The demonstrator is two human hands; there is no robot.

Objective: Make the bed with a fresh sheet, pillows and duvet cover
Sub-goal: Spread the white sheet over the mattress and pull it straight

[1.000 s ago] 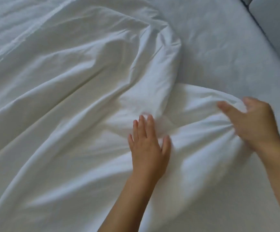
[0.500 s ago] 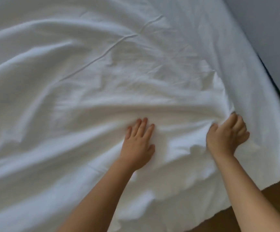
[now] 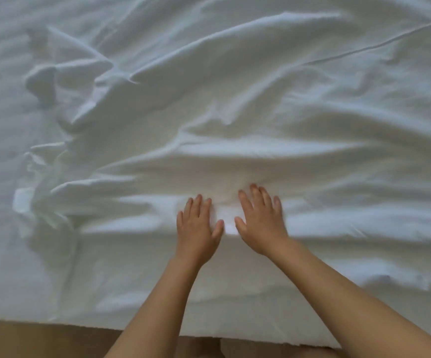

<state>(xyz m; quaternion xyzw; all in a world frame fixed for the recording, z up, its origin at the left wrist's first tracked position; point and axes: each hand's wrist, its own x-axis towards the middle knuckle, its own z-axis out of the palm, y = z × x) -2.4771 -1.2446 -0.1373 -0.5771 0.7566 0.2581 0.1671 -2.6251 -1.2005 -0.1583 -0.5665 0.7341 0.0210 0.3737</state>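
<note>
Sheet (image 3: 312, 112): white, spread wide on every side of your left hand (image 3: 198, 229) and lying under it. Its hem hangs down on your side of the left hand, above the brown floor (image 3: 41, 339).
Left hand: palm down, flat on the sheet.
Right hand (image 3: 260, 223): just to the right of the left hand, also flat on the sheet. A small strip of cloth shows between the two.
Grip: both hands are spread, with the fingers straight and a little apart. They pinch nothing and only press.
Long folds (image 3: 235, 153): they run sideways just beyond the fingertips of the left hand and go out to both sides.
Bunched cloth (image 3: 41, 192): well to the left of the left hand, crumpled into a heap.
Step in hand: by my judgement, you are smoothing the sheet.
How to do it well: keep both palms flat and slide them apart, the right hand moving away from the left hand, so that the long folds are pushed outward. Press lightly, because a heavy palm will probably drag the whole sheet. For the bunched cloth, lifting and pulling should work better than rubbing.
Risk: the hem may creep up, so check it afterwards.
</note>
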